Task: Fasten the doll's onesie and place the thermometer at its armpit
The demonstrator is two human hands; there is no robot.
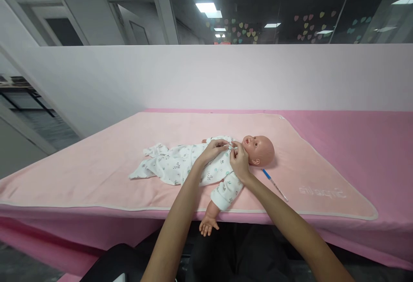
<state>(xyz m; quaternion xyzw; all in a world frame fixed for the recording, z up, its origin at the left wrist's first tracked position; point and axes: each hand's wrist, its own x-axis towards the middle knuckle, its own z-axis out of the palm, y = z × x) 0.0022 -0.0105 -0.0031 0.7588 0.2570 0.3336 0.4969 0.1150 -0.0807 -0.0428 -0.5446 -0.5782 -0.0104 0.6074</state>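
Note:
A baby doll (262,149) lies on its back, head to the right, dressed in a white printed baby outfit (176,163). My left hand (213,150) is over the chest, its fingers pinching the outfit near the neckline. Close beside it, just below the doll's chin, my right hand (239,161) pinches the same neckline. A thin white tie or edge of cloth shows between my fingertips; its ends are hidden. The doll's near arm (211,215) reaches over the table's front edge, with the sleeve around its upper part.
A thermometer-like stick with a blue cap (267,174) lies right of the doll, close to my right forearm. Beneath them is a peach blanket (97,165) with a pale border, spread over a pink tablecloth (361,153). A white partition (226,77) rises behind the table.

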